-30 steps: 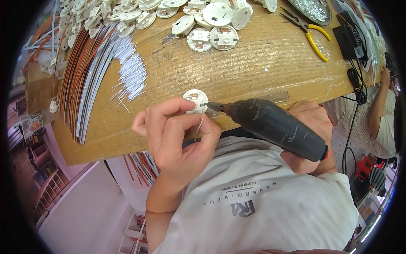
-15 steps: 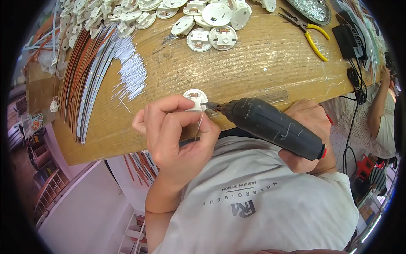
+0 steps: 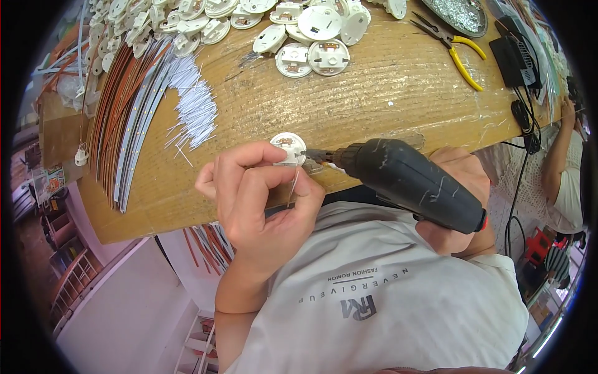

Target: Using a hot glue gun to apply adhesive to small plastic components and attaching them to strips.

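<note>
My left hand (image 3: 252, 202) pinches a round white plastic base (image 3: 288, 142) at the table's near edge; brown metal contacts show on the base. A thin white wire (image 3: 293, 186) runs down from the base between my left thumb and fingers. In my right hand (image 3: 464, 169) is a black electric screwdriver (image 3: 414, 177), its body slanting toward the base. Its narrow metal front reaches the right side of the base; whether the tip touches it I cannot tell. The body of the screwdriver hides part of my right fingers.
At the back lie many similar white bases (image 3: 319, 22). Short white wires (image 3: 194, 103) and long strips (image 3: 128, 134) lie at left. Yellow-handled pliers (image 3: 462, 65), a dish of small shiny pieces (image 3: 464, 15) and a black adapter (image 3: 512, 61) sit at right. Another person's arm (image 3: 556, 146) shows beyond.
The screwdriver has shifted slightly right and its front has drawn back a little from the middle of the base. My left hand and the base stay nearly still.
</note>
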A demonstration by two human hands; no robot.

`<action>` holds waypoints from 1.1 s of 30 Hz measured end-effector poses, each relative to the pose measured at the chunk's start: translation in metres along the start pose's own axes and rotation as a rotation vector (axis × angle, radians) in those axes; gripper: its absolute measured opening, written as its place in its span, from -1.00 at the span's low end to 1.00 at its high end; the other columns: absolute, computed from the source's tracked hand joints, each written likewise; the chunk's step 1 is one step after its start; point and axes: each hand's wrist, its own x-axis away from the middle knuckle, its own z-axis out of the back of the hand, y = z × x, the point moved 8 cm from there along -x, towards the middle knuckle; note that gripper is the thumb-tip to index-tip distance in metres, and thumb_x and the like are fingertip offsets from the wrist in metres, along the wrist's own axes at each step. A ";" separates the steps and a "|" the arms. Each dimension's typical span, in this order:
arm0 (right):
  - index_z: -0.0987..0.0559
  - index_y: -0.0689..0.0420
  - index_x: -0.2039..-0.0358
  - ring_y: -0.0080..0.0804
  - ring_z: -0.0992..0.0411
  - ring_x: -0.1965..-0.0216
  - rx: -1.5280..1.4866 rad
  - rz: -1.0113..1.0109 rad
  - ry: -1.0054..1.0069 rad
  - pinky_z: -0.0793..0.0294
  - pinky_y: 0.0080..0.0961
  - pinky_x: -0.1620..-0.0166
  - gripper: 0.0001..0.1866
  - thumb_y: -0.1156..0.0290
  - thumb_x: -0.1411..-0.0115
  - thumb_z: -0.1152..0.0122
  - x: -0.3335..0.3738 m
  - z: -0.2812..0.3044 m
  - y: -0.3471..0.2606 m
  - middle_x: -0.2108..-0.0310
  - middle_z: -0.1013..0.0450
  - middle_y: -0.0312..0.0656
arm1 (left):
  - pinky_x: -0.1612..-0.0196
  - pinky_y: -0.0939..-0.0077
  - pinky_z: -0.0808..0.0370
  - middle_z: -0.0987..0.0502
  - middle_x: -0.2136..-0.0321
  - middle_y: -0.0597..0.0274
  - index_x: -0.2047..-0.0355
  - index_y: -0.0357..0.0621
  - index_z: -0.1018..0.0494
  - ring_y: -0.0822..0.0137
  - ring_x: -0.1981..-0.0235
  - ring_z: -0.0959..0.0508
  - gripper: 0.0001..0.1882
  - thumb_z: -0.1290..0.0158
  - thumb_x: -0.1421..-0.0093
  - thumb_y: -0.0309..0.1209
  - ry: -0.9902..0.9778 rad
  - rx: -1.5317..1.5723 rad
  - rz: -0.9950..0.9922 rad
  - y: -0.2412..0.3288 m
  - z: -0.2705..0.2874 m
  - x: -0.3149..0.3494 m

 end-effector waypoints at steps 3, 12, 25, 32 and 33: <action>-0.65 0.34 0.40 -0.21 -0.42 0.74 -0.005 -0.010 0.009 -0.39 -0.50 0.57 -0.69 0.66 0.28 -0.15 0.001 0.000 0.000 0.68 -0.44 -0.18 | -0.01 0.32 -0.13 -0.58 0.26 0.29 0.41 -0.07 -0.51 0.35 0.30 -0.52 -0.69 -0.28 0.17 -0.67 0.006 0.003 0.006 0.000 0.001 0.001; -0.65 0.33 0.42 -0.16 -0.40 0.73 0.008 0.009 0.037 -0.38 -0.47 0.57 -0.63 0.65 0.38 -0.14 0.005 0.000 0.004 0.65 -0.45 -0.16 | -0.01 0.31 -0.14 -0.58 0.27 0.29 0.42 -0.08 -0.51 0.34 0.29 -0.53 -0.70 -0.28 0.17 -0.67 0.013 0.001 0.015 -0.001 0.000 0.000; -0.62 0.31 0.39 -0.11 -0.44 0.67 -0.057 -0.067 0.036 -0.37 -0.42 0.54 -0.62 0.52 0.35 -0.30 0.021 0.007 0.016 0.61 -0.45 -0.13 | -0.01 0.32 -0.14 -0.60 0.25 0.27 0.41 -0.09 -0.55 0.36 0.30 -0.54 -0.71 -0.31 0.16 -0.67 -0.006 -0.004 0.000 0.002 0.003 0.001; -0.62 0.33 0.35 -0.10 -0.42 0.67 -0.114 -0.122 0.155 -0.37 -0.43 0.53 -0.60 0.44 0.29 -0.35 0.029 0.010 0.024 0.61 -0.44 -0.14 | 0.01 0.34 -0.18 -0.64 0.15 0.19 0.32 -0.13 -0.62 0.33 0.23 -0.59 -0.72 -0.39 0.07 -0.62 -0.023 -0.009 -0.007 0.006 0.012 0.015; -0.62 0.32 0.34 -0.11 -0.42 0.67 -0.122 -0.137 0.149 -0.37 -0.43 0.53 -0.61 0.44 0.27 -0.36 0.029 0.010 0.024 0.61 -0.44 -0.14 | 0.04 0.33 -0.23 -0.65 0.17 0.18 0.29 -0.15 -0.63 0.31 0.24 -0.59 -0.71 -0.39 0.04 -0.64 -0.026 -0.028 -0.010 0.007 0.014 0.016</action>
